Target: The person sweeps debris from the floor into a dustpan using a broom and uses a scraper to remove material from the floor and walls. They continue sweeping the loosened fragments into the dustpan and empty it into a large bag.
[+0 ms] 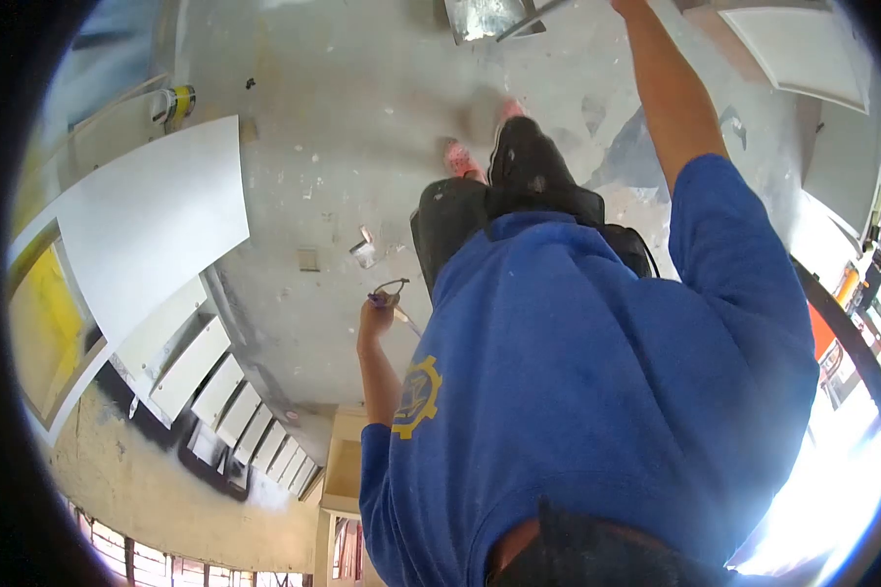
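My left hand [378,315] is low at my left side, its fingers closed round a thin dark loop-shaped thing [392,290]. A pale thin strip hangs beside that hand; I cannot make out what it is. My right arm reaches far forward, and my right hand [632,6] is cut off by the top edge, so its fingers are hidden. Nearest to it is a grey rod [536,18], which slants down over a shiny, paint-smeared metal tray [478,22] on the floor. Whether the rod is in my right hand cannot be seen.
A large white panel [166,215] leans at the left, above a row of pale boards [219,396]. Another white panel [803,54] lies at the upper right. A small pale scrap [364,250] and a square piece [308,260] lie on the stained grey floor [313,166].
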A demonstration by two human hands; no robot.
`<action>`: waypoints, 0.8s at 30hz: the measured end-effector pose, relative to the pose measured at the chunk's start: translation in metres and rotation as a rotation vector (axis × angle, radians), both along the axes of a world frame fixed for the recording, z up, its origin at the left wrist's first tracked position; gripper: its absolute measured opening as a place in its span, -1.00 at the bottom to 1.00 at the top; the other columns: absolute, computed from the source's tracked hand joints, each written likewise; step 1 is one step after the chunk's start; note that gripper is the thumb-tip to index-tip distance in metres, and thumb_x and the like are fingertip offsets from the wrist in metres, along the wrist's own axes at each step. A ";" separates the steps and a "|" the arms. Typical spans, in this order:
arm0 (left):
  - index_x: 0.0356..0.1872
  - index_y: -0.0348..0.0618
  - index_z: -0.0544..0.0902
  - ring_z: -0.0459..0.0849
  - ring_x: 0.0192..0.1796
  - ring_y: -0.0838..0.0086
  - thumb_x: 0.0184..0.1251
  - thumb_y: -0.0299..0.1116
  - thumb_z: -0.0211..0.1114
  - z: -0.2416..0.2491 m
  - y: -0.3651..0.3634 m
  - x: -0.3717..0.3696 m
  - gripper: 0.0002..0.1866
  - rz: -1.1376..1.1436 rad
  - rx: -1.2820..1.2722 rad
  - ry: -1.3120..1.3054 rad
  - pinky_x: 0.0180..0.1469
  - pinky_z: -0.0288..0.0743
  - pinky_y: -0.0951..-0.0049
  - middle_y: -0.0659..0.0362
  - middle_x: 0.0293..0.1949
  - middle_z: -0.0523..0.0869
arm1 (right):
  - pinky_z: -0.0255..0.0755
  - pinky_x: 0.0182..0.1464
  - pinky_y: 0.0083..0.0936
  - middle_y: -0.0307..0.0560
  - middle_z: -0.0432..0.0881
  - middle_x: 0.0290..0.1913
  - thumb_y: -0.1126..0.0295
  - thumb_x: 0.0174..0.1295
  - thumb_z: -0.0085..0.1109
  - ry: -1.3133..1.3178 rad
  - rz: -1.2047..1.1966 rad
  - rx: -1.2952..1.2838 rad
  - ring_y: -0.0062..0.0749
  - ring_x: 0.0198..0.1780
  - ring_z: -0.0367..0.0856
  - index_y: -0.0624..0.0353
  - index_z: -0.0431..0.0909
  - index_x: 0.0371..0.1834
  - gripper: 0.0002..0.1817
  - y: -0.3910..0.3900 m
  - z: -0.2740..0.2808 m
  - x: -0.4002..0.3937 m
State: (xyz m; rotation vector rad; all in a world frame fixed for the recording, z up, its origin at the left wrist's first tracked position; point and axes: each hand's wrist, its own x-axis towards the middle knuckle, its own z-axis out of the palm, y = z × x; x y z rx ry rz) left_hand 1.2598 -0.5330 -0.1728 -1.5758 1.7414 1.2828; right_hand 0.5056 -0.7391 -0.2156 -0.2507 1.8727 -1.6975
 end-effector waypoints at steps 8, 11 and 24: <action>-0.35 -0.06 0.53 0.53 -0.19 0.55 0.14 -0.12 0.22 -0.007 -0.002 -0.060 -0.76 0.752 0.194 0.143 -0.16 0.42 0.50 0.26 -0.24 0.59 | 0.11 -0.67 -0.60 -0.24 0.32 -0.70 0.37 0.09 -0.01 0.152 0.026 -0.098 -0.54 -0.71 0.24 0.08 0.34 -0.67 -0.80 0.135 0.109 -0.132; -0.22 -0.11 0.59 0.49 -0.13 0.53 0.12 -0.16 0.22 -0.009 0.005 -0.116 -0.71 0.904 0.139 0.220 -0.05 0.39 0.42 0.27 -0.26 0.55 | 0.17 -0.65 -0.55 -0.21 0.32 -0.71 0.38 0.05 0.06 0.152 0.124 -0.053 -0.49 -0.68 0.29 0.13 0.35 -0.63 -0.82 0.180 0.147 -0.144; -0.35 -0.12 0.52 0.48 -0.04 0.58 0.22 -0.17 0.22 -0.007 0.001 -0.293 -0.77 1.056 0.130 0.317 0.03 0.40 0.41 0.28 -0.18 0.56 | 0.20 -0.56 -0.54 -0.28 0.42 -0.62 0.34 -0.01 0.25 -0.019 0.323 0.556 -0.56 -0.52 0.38 0.09 0.39 -0.68 -0.77 0.223 0.050 -0.178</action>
